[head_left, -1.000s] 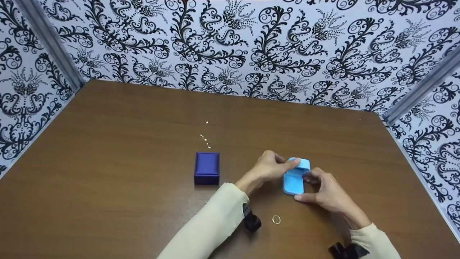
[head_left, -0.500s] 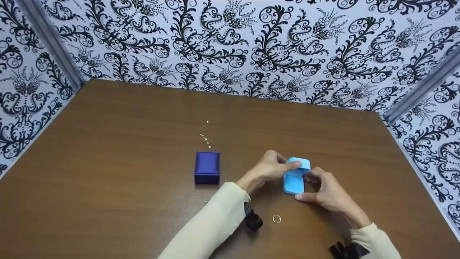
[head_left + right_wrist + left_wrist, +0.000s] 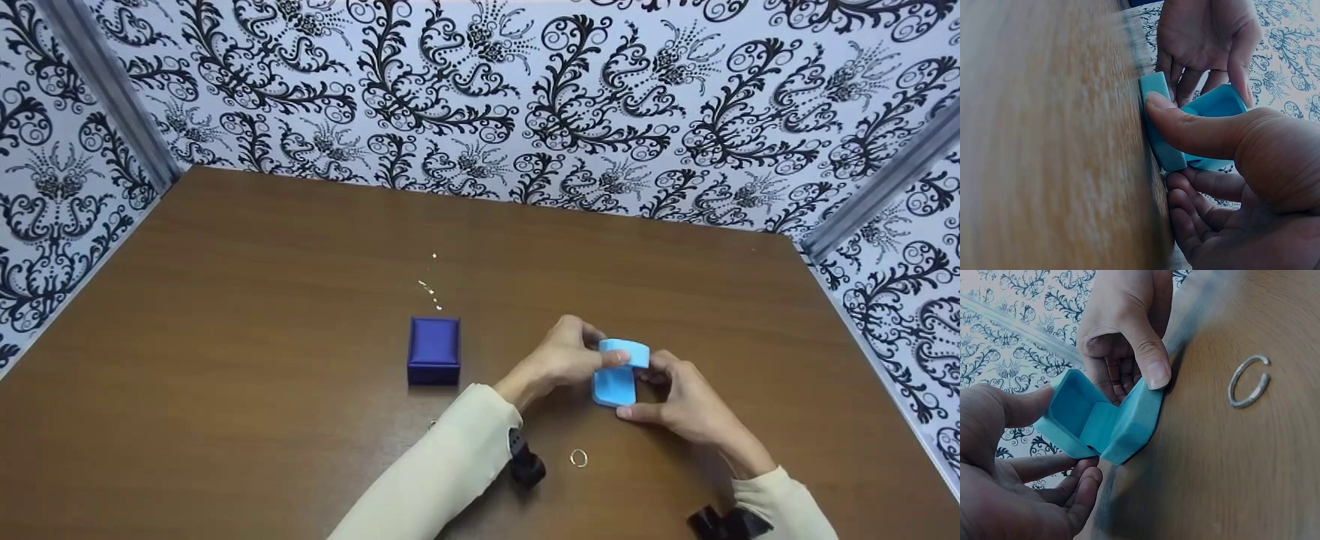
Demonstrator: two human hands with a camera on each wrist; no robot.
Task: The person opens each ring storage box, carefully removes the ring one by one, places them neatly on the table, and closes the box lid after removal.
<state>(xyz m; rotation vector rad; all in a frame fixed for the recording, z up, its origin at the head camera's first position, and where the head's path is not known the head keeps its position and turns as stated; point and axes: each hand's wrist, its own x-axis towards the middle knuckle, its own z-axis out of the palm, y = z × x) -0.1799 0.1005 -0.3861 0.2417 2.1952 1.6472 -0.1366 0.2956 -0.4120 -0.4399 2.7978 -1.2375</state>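
Note:
A light blue ring box (image 3: 615, 390) stands on the table with its lid partly raised, and I see no ring inside it. My left hand (image 3: 559, 364) pinches the lid, thumb on its front edge and fingers behind. On the other side, my right hand (image 3: 688, 401) holds the base; in the right wrist view its thumb (image 3: 1196, 129) presses the base's front. The left wrist view shows the box's blue interior (image 3: 1098, 424) between both hands. Nearer me lies a thin ring (image 3: 579, 458) with a gap in its band, touched by neither hand.
A closed dark blue box (image 3: 434, 345) stands left of my hands. Several small shiny pieces (image 3: 429, 289) lie behind it. By my left sleeve (image 3: 450, 450) a tiny shiny object (image 3: 432, 424) is partly hidden. Patterned walls (image 3: 480, 97) border the wooden table (image 3: 262, 315).
The lid has tilted forward and down over the base, with my left thumb lowering along with it. My right hand and the ring have stayed in place.

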